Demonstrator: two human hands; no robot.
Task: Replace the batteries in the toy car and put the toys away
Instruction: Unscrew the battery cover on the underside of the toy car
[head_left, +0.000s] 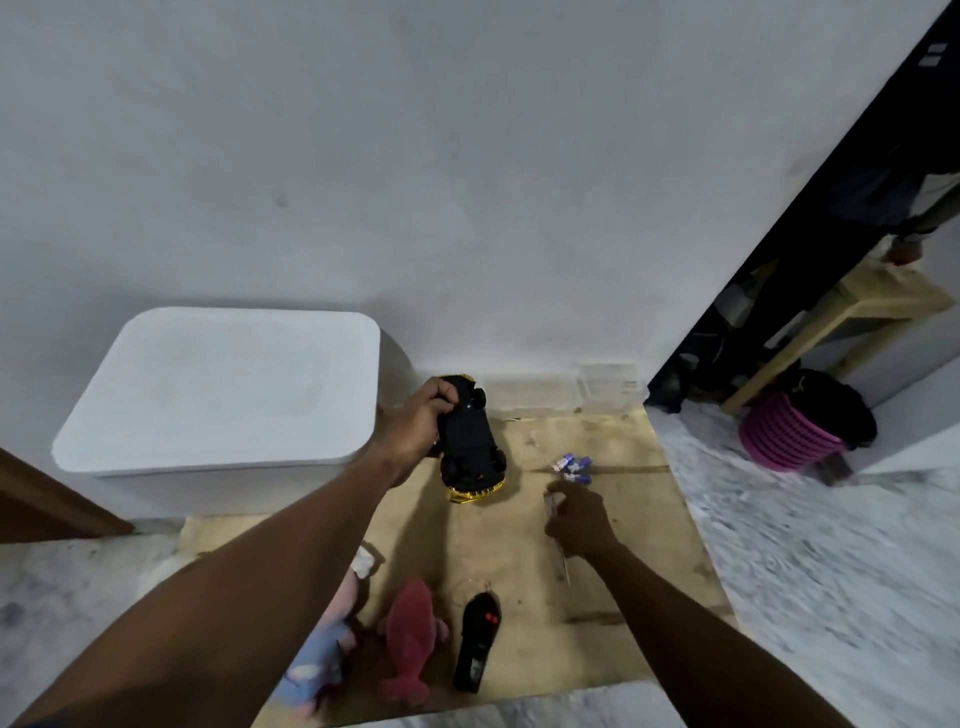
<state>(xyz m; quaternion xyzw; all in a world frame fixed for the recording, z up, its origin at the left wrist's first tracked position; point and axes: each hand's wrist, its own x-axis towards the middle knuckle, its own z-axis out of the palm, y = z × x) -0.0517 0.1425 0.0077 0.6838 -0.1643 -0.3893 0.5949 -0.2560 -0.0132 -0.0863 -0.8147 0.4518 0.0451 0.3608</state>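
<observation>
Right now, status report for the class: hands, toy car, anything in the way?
Left hand grips toy car, underside up. Right hand holds screwdriver near batteries. Remote and plush toys lie apart from car.

A brown board (519, 551) lies on the floor (810, 551). On it lie blue batteries (573, 467), a black remote (478, 644) and a red soft toy (413, 639).

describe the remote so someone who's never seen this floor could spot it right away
Start at the big white lidded bin against the wall; a pale wooden board lies on the floor beside it. At the board's near edge, just right of the red plush toy, lies the remote: a long black slab with red buttons, unlike its soft neighbours.
</observation>
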